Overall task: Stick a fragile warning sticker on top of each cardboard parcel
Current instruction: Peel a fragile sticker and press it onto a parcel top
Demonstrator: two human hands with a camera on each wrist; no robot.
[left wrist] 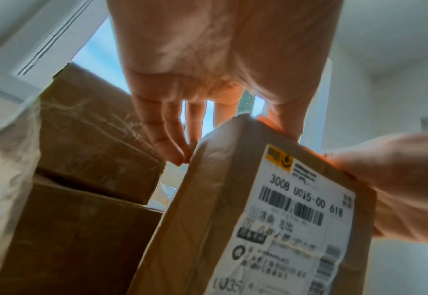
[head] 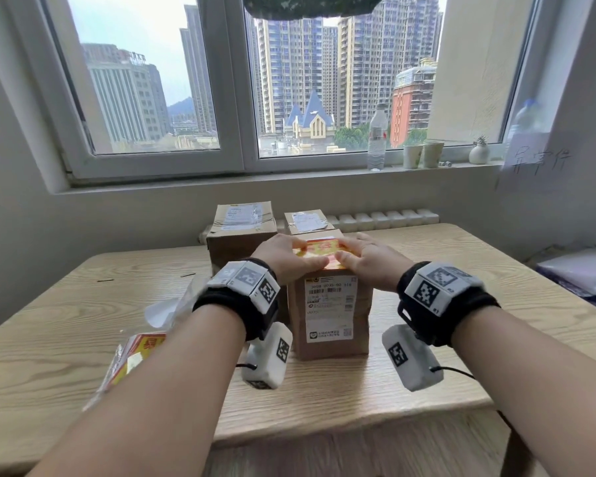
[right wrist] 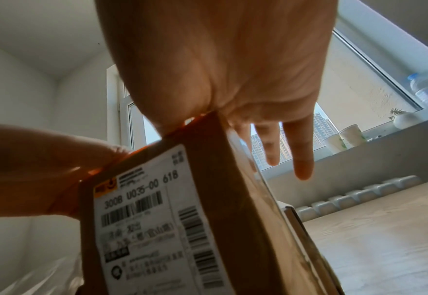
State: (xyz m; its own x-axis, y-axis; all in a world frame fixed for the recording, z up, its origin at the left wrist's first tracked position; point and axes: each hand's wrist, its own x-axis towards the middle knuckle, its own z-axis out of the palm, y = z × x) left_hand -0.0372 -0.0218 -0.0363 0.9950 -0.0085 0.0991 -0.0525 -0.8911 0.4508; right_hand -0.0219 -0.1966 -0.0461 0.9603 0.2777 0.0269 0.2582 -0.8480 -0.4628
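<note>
Sticker [head: 319,252]: pressed flat on parcel [head: 329,311] top
Left grip [head: 286,259]: fingers extended, pressing sticker
Right grip [head: 370,261]: likewise

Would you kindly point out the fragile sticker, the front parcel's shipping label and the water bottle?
fragile sticker [head: 319,251], head view, its yellow-red face between the hands.
shipping label [head: 331,309], head view, centre of the white label.
water bottle [head: 377,139], head view, mid-body.

Matt brown cardboard parcel [head: 329,304] at frame centre carries a white paper label [head: 330,309] and a glossy red-yellow sticker [head: 319,251] on top. Pale wood-grain surface [head: 427,339]; clear crinkled plastic bag [head: 166,309] lower left.
</note>
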